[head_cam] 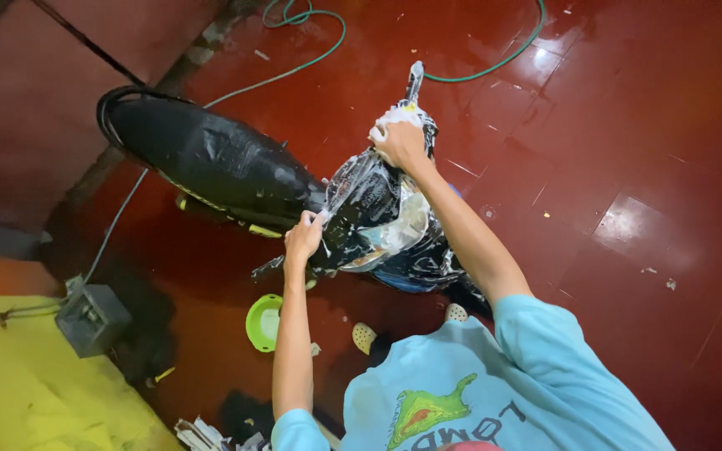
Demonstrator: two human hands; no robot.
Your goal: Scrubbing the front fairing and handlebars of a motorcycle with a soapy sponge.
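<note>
Soap foam already covers the motorcycle [361, 217] front panels, while its black seat [211, 159] looks merely wet (unsoaped, I judge). Right hand [399, 140] presses a soapy sponge [401, 113] near the handlebar; left hand [302, 238] grips the body beside the seat.

Wet glossy red tiled floor [628, 125], green hose [311, 58], yellow surface [27, 392] at left
</note>
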